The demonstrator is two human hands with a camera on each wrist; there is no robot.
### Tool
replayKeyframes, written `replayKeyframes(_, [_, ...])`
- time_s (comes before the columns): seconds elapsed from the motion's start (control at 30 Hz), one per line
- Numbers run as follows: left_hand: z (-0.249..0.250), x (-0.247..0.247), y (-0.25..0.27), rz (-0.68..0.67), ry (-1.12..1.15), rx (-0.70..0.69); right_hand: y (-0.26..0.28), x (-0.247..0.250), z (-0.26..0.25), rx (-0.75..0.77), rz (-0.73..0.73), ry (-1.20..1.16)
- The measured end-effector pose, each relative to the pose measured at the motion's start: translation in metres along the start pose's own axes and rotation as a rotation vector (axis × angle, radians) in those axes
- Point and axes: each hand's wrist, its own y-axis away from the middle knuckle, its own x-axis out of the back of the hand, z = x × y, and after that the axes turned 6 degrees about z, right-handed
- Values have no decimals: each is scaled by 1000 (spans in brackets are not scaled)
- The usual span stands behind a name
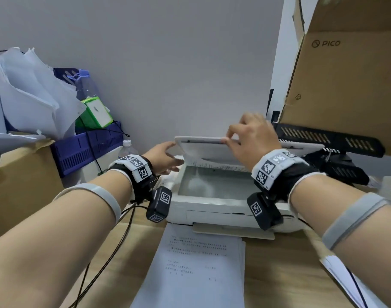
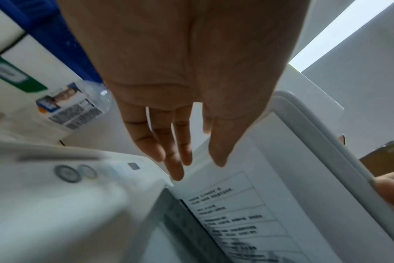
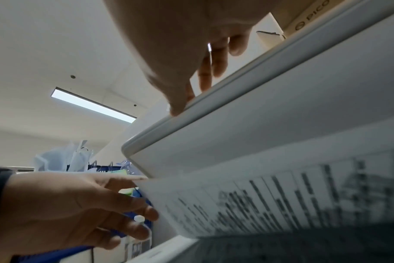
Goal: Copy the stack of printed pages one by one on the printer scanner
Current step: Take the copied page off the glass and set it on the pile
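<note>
A white printer (image 1: 212,210) stands on the wooden table with its scanner lid (image 1: 201,140) raised off the glass (image 1: 212,185). My right hand (image 1: 234,138) grips the lid's front edge, thumb under the rim. A printed page (image 3: 259,195) hangs curled between lid and glass, text side down. My left hand (image 1: 176,154) reaches in from the left with straight fingers. Its thumb and fingers lie on either side of the page's left edge without pinching it. A stack of printed pages (image 1: 196,263) lies on the table in front of the printer.
A PICO cardboard box (image 1: 345,74) and a black perforated rack (image 1: 323,138) overhang the printer's right side. To the left stand a blue basket (image 1: 87,147) full of papers, a water bottle (image 1: 127,148) and a brown box (image 1: 23,185). Cables (image 1: 114,241) trail from my left wrist.
</note>
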Motion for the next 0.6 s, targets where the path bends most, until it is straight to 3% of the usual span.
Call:
replayKeyframes(0.13, [18, -9, -23, 48, 279, 1, -30, 3, 5, -134, 6, -10])
replayKeyframes(0.3, [30, -10, -52, 132, 218, -36, -33, -4, 17, -135, 17, -163])
replayKeyframes(0.37, [30, -8, -63, 129, 250, -20, -25, -7, 21, -128, -174, -213])
replayKeyframes(0.5, [38, -7, -82, 129, 294, -9, 4, -13, 27, -91, -870, -120])
replayKeyframes(0.6, [45, -11, -94, 133, 330, 8, 26, -22, 32, -134, -1060, -85])
